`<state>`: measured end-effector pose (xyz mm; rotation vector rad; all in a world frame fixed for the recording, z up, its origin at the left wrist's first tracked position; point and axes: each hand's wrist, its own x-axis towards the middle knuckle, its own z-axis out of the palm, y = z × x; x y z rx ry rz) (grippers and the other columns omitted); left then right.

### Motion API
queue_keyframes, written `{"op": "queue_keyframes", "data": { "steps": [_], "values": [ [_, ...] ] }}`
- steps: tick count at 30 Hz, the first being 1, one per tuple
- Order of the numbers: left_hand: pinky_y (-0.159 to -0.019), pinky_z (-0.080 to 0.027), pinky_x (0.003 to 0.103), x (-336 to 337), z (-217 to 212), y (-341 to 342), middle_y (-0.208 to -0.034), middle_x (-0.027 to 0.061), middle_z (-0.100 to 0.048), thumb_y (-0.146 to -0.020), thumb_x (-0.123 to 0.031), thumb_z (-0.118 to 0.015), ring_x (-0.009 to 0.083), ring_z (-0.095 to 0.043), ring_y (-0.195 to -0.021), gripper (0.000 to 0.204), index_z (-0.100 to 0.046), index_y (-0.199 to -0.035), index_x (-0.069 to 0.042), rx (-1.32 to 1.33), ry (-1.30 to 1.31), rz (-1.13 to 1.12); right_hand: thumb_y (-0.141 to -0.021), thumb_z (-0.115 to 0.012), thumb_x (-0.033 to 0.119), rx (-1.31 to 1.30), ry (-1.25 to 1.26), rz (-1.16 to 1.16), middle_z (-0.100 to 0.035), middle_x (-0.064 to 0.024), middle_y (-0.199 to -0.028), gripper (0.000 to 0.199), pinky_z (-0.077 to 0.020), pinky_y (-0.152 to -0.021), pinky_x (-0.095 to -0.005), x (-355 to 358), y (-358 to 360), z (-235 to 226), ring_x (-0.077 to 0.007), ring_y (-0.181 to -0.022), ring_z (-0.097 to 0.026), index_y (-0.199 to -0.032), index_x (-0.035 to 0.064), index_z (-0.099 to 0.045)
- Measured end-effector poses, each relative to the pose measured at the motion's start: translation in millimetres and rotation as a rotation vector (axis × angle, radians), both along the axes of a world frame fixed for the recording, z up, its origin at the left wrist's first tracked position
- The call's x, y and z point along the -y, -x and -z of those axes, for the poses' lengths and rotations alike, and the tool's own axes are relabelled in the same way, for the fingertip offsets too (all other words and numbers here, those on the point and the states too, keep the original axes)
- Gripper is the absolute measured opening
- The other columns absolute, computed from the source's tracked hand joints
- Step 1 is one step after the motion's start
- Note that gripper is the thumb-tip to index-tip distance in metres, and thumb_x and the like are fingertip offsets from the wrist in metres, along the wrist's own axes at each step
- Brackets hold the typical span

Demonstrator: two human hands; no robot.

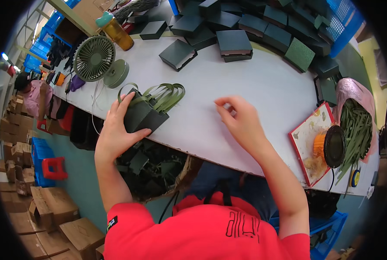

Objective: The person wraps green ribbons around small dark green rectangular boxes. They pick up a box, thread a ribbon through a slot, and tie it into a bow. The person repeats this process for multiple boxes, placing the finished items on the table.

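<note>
My left hand (117, 125) grips several small dark green box pieces (143, 116) standing together at the table's near left edge, fingers behind and thumb in front. Green ribbon loops (167, 99) rise from their tops. Over the middle of the white table (193, 82) is my right hand (241, 121), its fingers curled and thumb and forefinger tips close together. Nothing shows between them. Just beyond the left hand stands a green desk fan (94, 58).
Dark green boxes (234, 43) lie piled along the far side. At right are a red-edged board (310, 147) with an orange-and-black round pot (334, 146), and a pink bag (354, 93) of green ribbon strips (357, 125). A bottle (117, 34) stands behind the fan. Below the edge sits a carton of dark scraps (156, 167).
</note>
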<state>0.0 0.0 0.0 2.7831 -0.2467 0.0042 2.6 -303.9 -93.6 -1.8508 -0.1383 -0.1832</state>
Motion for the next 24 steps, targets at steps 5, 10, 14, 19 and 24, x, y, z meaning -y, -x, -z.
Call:
{"op": "queue_keyframes", "data": {
  "steps": [5,10,14,19,24],
  "values": [
    [-0.107,-0.044,0.046,-5.8,4.1,-5.4,-0.145,0.0174,-0.047,-0.064,-0.023,-0.087,0.0402,-0.050,-0.126,0.096,-0.045,-0.150,-0.014,0.021,0.042,0.024,-0.088,-0.067,0.019,-0.039,0.227,-0.083,-0.070,-0.0219,-0.091,0.022,-0.0543,-0.082,-0.0421,-54.9,-77.8,-1.3,-0.0375,-0.088,-0.067,-0.092,-0.0023,-0.068],
    [-0.105,-0.046,0.047,-11.8,10.1,-5.6,-0.147,0.0162,-0.046,-0.065,-0.023,-0.087,0.0395,-0.049,-0.125,0.097,-0.044,-0.151,-0.017,0.052,0.027,0.016,-0.085,-0.067,0.030,-0.177,0.461,-0.173,-0.070,-0.0227,-0.090,0.033,-0.0544,-0.082,-0.0457,-87.3,-107.1,-3.6,-0.0395,-0.088,-0.068,-0.088,-0.0027,-0.068],
    [-0.104,-0.046,0.047,-10.5,10.3,-4.8,-0.147,0.0160,-0.045,-0.065,-0.024,-0.087,0.0396,-0.049,-0.125,0.097,-0.044,-0.152,-0.018,0.041,0.014,-0.003,-0.086,-0.065,0.030,-0.222,0.566,-0.250,-0.070,-0.0232,-0.087,0.033,-0.0544,-0.082,-0.0471,-95.3,-114.2,1.4,-0.0415,-0.086,-0.068,-0.087,-0.0024,-0.069],
    [-0.102,-0.048,0.047,-11.0,10.9,-5.8,-0.147,0.0156,-0.046,-0.065,-0.024,-0.087,0.0391,-0.051,-0.123,0.096,-0.046,-0.151,-0.019,0.060,0.001,-0.003,-0.091,-0.058,0.024,-0.071,0.287,-0.059,-0.070,-0.0210,-0.083,0.029,-0.0539,-0.073,-0.0445,-86.0,-111.6,29.8,-0.0374,-0.077,-0.068,-0.087,-0.0028,-0.069],
    [-0.101,-0.049,0.047,-10.4,10.1,-5.7,-0.147,0.0156,-0.046,-0.065,-0.024,-0.087,0.0388,-0.051,-0.122,0.096,-0.046,-0.151,-0.020,0.058,0.005,-0.007,-0.097,-0.054,0.021,-0.203,-0.417,0.300,-0.064,-0.0089,-0.073,0.025,-0.0475,-0.057,-0.0327,-42.3,-114.1,25.1,-0.0162,-0.061,-0.059,-0.089,-0.0007,-0.065]
  ]
}}
